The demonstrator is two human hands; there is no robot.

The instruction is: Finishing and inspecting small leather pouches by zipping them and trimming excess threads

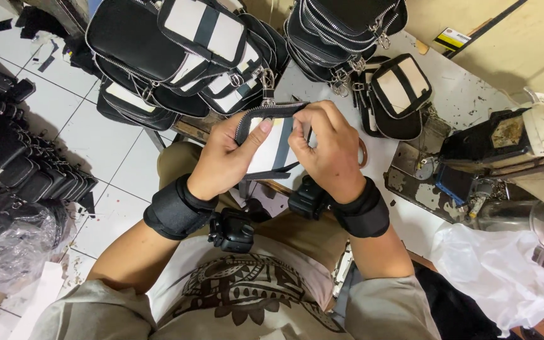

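Both hands hold one small pouch (271, 146), white with a dark stripe and black zipper trim, above my lap at the table's edge. My left hand (225, 160) grips its left side, thumb pressed on the white front. My right hand (330, 151) pinches the top right edge by the zipper. Each wrist wears a black band with a small camera.
Stacks of finished black-and-white pouches (184, 56) and black ones (341, 28) lie on the white table (467, 94). A sewing machine (511, 141) stands at right, with a white plastic bag (498, 271) below it. More black pouches (29, 167) line the tiled floor at left.
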